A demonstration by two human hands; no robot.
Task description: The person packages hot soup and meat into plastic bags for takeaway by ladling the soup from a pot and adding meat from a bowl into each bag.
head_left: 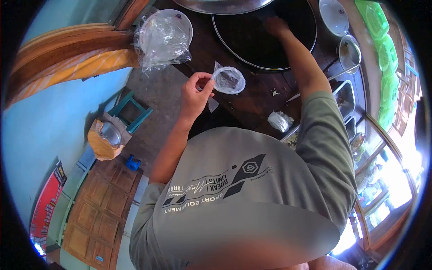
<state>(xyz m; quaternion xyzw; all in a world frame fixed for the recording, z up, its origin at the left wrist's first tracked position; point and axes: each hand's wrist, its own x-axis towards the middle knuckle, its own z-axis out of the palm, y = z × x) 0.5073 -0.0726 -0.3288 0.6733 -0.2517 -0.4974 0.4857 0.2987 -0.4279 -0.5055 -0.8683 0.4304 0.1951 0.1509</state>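
Observation:
My left hand (198, 95) pinches the rim of a clear plastic bag (229, 80), whose mouth stands round and open above the dark wooden table. Inside a large dark pot (243, 42) with a shiny metal rim is my right hand (275, 27). Its fingers are lost in the shadow, so whatever they might hold is hidden. Part of a round metal lid (225, 5) shows at the pot's far side. A small bundle of white plastic (280, 121) lies on the table near my body.
Clear plastic bags (166, 40) cover a white plate at the left. On the right are a white bowl (334, 17), a metal pot (349, 51) with a long handle across it, and metal trays (345, 99). A teal stool (130, 112) stands on the floor.

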